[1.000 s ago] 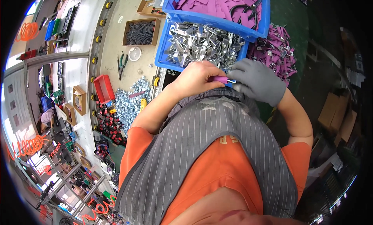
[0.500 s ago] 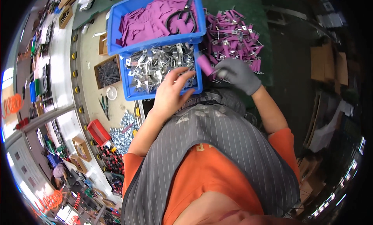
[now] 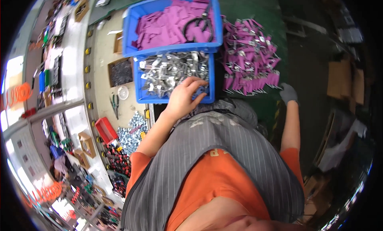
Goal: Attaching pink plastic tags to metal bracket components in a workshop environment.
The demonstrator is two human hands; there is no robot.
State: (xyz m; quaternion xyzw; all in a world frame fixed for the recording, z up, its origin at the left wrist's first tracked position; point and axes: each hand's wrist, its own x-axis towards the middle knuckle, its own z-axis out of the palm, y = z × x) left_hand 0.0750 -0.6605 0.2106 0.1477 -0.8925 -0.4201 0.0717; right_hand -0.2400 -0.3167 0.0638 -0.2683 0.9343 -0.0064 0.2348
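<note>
My bare left hand (image 3: 184, 98) reaches into a blue bin (image 3: 140, 91) full of shiny metal clips (image 3: 169, 71), fingers spread and resting on the clips near the bin's right corner. My right hand (image 3: 288, 93), in a grey glove, lies further right on the green surface, at the lower edge of a pile of purple strips with clips on them (image 3: 249, 59); its fingers are hidden. Behind the clip bin stands a second blue bin (image 3: 128, 39) with plain purple strips (image 3: 165, 27) and black scissors (image 3: 198, 23).
Left of the bins is a box of dark small parts (image 3: 121, 71), a white round lid (image 3: 123, 92), green-handled pliers (image 3: 115, 105), a red tray (image 3: 105, 129) and a heap of silver parts (image 3: 132, 131). Cardboard boxes (image 3: 339, 79) stand at the right.
My gloved right hand moved out to the right, and the purple strip it held is no longer seen in it. My left hand went forward into the clip bin.
</note>
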